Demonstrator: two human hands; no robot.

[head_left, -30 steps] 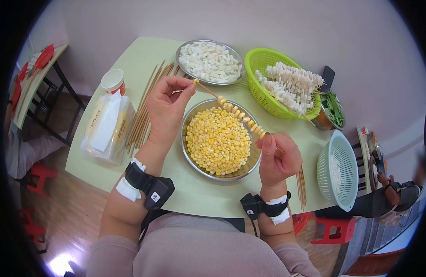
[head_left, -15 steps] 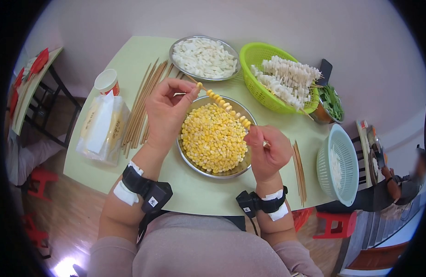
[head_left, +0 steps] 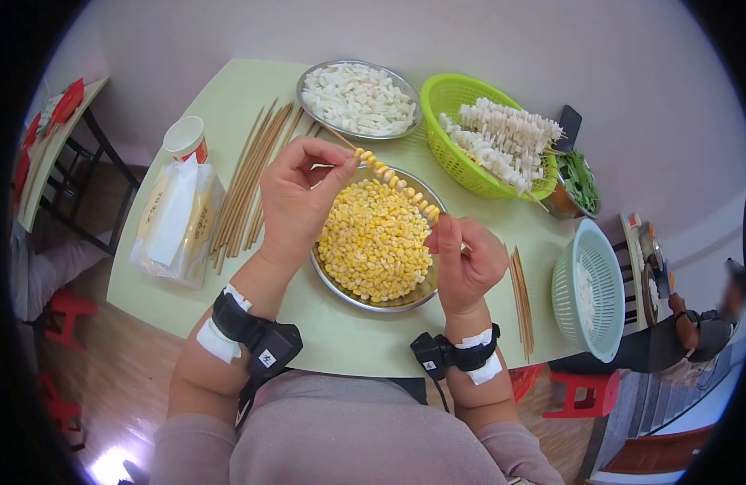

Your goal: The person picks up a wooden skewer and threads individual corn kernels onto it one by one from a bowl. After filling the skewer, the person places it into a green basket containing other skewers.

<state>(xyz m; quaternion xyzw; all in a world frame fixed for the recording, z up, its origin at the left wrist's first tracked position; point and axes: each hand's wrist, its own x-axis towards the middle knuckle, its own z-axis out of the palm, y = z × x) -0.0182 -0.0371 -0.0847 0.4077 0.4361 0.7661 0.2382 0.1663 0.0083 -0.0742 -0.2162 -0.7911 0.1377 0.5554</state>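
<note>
Skewer point(head_left: 338, 135) held aslant above a steel bowl point(head_left: 377, 307). Had the left grip point(head_left: 300, 186) pinched closed by the upper corn point(head_left: 399, 185), the right grip point(head_left: 474, 263) closed around the lower end. Saw one row threaded, with bare wood past the left fingers; saw unthreaded a heap of loose kernels point(head_left: 371, 242) in the bowl, plus bare sticks point(head_left: 260, 178) to the left and a smaller bunch point(head_left: 521, 303) to the right. Farther out on the pale counter point(head_left: 308, 343), noticed white pieces point(head_left: 361, 97) on a plate and white skewers point(head_left: 510, 121) in a green basket point(head_left: 449, 162). Beyond, glimpsed a red stool point(head_left: 583, 396) and a seated person point(head_left: 704, 327).
</note>
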